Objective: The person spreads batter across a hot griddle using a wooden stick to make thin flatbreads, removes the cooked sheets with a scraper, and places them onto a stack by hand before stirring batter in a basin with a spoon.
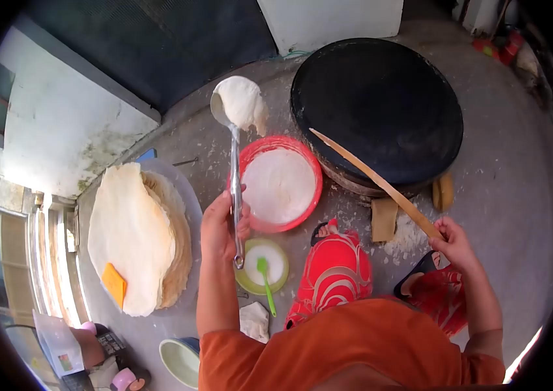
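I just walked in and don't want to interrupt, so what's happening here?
A person's left hand holds up a metal ladle heaped with pale batter, beside a red bowl of batter. The right hand grips a long wooden blade, its tip over the round black griddle. A stack of thin flatbreads sits at the left.

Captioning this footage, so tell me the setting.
Probably a home or small flatbread workshop: a round black griddle, a red bowl of batter, and stacked flatbreads.
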`<state>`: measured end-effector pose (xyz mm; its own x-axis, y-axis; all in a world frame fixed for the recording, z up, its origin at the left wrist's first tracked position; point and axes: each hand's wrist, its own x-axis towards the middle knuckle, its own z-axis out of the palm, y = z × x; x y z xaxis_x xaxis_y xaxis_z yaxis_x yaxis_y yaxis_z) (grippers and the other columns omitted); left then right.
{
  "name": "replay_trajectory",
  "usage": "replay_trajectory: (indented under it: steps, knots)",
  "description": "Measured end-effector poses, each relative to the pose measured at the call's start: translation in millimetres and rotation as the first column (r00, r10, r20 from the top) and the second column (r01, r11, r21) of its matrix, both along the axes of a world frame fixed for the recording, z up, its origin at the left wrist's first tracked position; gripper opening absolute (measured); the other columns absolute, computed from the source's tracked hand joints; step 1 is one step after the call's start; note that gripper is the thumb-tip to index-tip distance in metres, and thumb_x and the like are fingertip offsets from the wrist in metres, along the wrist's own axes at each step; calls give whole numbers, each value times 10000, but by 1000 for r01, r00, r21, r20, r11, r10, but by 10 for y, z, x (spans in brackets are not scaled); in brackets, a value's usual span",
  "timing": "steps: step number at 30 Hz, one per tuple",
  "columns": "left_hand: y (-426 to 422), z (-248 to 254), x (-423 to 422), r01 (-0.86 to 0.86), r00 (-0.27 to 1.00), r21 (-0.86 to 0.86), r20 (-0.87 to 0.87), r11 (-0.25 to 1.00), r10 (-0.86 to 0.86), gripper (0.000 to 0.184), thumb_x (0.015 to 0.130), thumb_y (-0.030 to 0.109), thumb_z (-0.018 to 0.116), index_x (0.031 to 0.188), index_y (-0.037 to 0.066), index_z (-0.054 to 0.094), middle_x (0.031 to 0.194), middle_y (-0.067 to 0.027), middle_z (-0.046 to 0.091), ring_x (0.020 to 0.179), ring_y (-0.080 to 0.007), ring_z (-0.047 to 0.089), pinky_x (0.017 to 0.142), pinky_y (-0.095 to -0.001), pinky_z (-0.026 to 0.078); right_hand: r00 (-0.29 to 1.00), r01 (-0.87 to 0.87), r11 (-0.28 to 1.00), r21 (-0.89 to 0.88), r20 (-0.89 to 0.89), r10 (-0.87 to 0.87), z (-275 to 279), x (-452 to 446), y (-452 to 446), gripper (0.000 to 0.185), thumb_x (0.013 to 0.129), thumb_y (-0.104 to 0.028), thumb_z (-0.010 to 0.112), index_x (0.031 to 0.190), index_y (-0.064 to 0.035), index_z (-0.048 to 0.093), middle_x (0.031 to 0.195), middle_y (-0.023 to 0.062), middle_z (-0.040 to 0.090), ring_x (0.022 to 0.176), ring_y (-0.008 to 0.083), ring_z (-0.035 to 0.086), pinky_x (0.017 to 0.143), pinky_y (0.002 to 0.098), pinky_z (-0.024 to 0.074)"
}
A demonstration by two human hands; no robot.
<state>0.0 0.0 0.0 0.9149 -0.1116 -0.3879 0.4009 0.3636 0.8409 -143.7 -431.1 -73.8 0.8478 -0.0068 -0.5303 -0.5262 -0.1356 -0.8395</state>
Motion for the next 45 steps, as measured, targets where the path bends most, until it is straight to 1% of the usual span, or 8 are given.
replay_trajectory:
  steps: [9,11,18,31,37,39,41,45]
  knots:
    - [-1039,-338,1010,-52,997,-84,54,995,57,116,850,146,413,849,47,474,640,-53,499,474,-108,456,372,-211,356,932,133,984,-118,353,-84,71,699,103,382,799,-5,535,1175,-24,468,960,39,573,763,80,523,673,223,432]
    - [-1233,-471,1180,-16,997,-91,70,996,22,112,850,114,386,889,41,462,640,-48,495,474,-110,458,376,-215,367,829,223,896,-385,558,33,73,870,109,376,785,-12,537,1157,-56,504,898,65,595,712,111,550,637,236,435]
    - [-1651,-929,1426,-90,994,21,-65,996,91,125,874,94,371,969,58,444,637,-49,484,466,-127,453,386,-248,395,759,205,744,-636,583,289,134,1481,283,435,711,-13,533,1125,-148,544,757,96,554,656,264,550,587,330,440]
    - [-1724,-1136,1224,-195,975,240,151,951,161,146,839,15,396,912,-7,521,624,-27,450,447,-94,422,361,-219,355,791,149,777,-611,545,277,-336,1955,260,394,691,-66,525,1072,-148,582,880,124,601,769,301,567,679,371,460]
    - [-1741,-1279,1820,-60,998,277,32,959,54,267,837,48,413,1094,-8,454,630,-43,459,455,-101,417,356,-226,359,847,75,728,-682,429,314,-120,2000,195,379,686,-70,530,1050,-150,596,842,116,605,765,293,570,668,367,460]
    - [-1699,-1161,1998,-108,994,267,-1,958,113,290,837,51,400,1121,-4,425,638,-58,461,463,-114,419,362,-234,366,718,293,621,-727,596,359,-73,1911,112,370,682,-63,532,1036,-150,599,765,95,591,719,273,568,635,351,460]
    - [-1623,-953,2091,-97,995,219,10,971,98,285,850,71,380,1115,-22,424,658,-73,468,471,-122,416,372,-237,370,710,317,589,-744,598,373,-51,1819,84,398,668,-51,541,1051,-152,586,688,70,540,654,252,541,586,343,449]
    - [-1491,-518,2193,-23,998,-344,-70,939,-1,313,867,86,340,1135,-64,400,689,-65,452,478,-99,399,389,-214,371,539,269,417,-868,495,682,-254,1770,79,484,640,-50,543,1115,-143,542,676,32,483,632,210,494,555,330,424]
